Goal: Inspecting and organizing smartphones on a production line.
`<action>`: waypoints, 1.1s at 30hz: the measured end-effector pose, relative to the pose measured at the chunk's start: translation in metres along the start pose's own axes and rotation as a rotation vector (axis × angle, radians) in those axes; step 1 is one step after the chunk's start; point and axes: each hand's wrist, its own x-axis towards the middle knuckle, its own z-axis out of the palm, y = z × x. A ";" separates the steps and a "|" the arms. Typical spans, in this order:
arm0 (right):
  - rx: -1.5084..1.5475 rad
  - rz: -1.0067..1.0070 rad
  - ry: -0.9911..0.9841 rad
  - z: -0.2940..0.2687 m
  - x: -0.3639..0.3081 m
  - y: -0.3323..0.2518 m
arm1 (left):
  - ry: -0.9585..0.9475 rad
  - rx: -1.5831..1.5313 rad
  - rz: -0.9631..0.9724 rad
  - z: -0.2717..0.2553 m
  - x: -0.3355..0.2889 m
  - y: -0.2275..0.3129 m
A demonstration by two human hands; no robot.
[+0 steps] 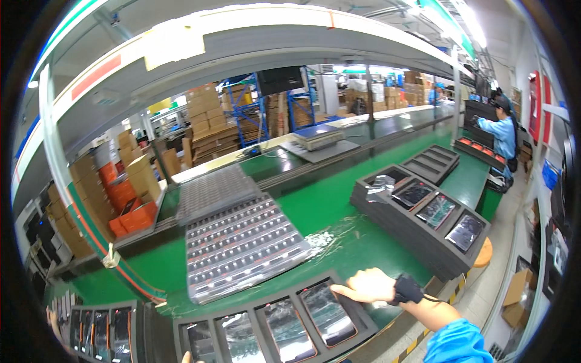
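Observation:
A black foam tray [284, 295] lies at the near edge of the green bench, with several dark glass-faced phones [327, 313] in its slots. My right hand [370, 285], with a black band at the wrist, is closed on the tray's far right corner. Its thumb reaches over the rim beside the rightmost phone. Of my left hand [187, 358], only a fingertip shows at the lower edge, by the tray's left end; its other fingers are out of sight. Left of this tray stands another foam tray [136, 333] with several upright slim devices.
Ahead lie clear plastic blister trays [242, 245]. To the right is a stack of foam trays [405, 233] holding phones, with an empty-slotted tray [431, 163] behind it. A scale [316, 138] sits on the far ledge. A co-worker in blue [502, 134] stands far right.

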 end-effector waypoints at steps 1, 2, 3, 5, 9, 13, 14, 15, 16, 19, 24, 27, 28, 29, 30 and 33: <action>-0.045 0.013 0.040 -0.006 0.015 -0.002 | 0.018 -0.158 -0.029 -0.005 0.003 0.003; 0.010 -0.015 0.181 -0.004 0.030 0.004 | -0.135 -0.342 -0.246 -0.009 0.003 0.000; 0.168 0.012 0.299 -0.012 0.043 -0.003 | -0.392 -0.534 -0.677 -0.029 0.021 0.012; 0.733 0.165 0.279 -0.019 0.069 -0.006 | -0.124 -0.776 -0.445 -0.016 0.024 0.015; 1.207 -0.019 0.635 0.036 0.106 -0.003 | 0.087 -0.867 -0.447 0.033 0.029 -0.012; 1.263 -0.019 0.532 0.054 0.101 0.005 | 0.188 -1.180 -0.673 0.041 0.056 -0.017; 1.225 0.006 0.547 0.055 0.101 0.007 | 0.195 -1.244 -0.722 0.034 0.058 -0.016; 1.185 0.031 0.561 0.057 0.102 0.008 | 0.191 -1.270 -0.747 0.031 0.059 -0.018; 1.258 0.003 0.547 0.060 0.104 0.010 | 0.190 -1.281 -0.760 0.035 0.057 -0.027; 1.380 0.039 0.560 0.065 0.110 0.013 | 0.168 -1.291 -0.774 0.043 0.052 -0.046; 1.371 0.057 0.536 0.061 0.105 0.013 | 0.109 -1.454 -0.793 0.042 0.051 -0.064; 1.369 0.062 0.540 0.061 0.108 0.011 | 0.129 -1.342 -0.834 0.027 0.074 -0.007; 1.381 0.056 0.549 0.061 0.107 0.012 | 0.137 -1.300 -0.832 0.030 0.078 -0.005; 1.389 0.047 0.557 0.061 0.107 0.013 | 0.095 -1.107 -0.841 0.032 0.082 -0.003; 1.380 0.071 0.559 0.061 0.106 0.013 | 0.127 -1.063 -0.729 0.042 0.079 -0.008; 1.365 0.050 0.568 0.062 0.104 0.014 | 0.068 -1.019 -0.669 0.048 0.074 -0.008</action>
